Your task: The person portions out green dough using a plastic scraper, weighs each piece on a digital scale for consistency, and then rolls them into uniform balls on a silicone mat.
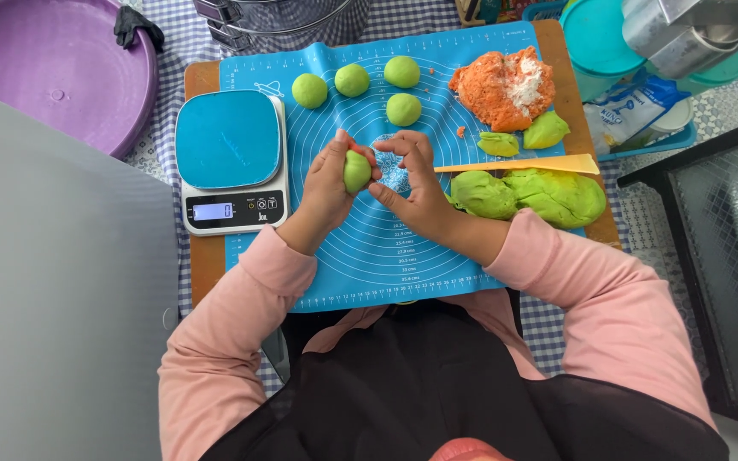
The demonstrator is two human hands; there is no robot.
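The light is bright, soft and even, like daylight. Shadows under the hands are faint. The metal pots (685, 34) at far right shine a little. Edges bend slightly; focus is sharp.

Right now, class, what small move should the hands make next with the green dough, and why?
Probably set the green ball, held by the left hand and touched by the right hand, beside the four finished balls on the blue mat; it already looks round.
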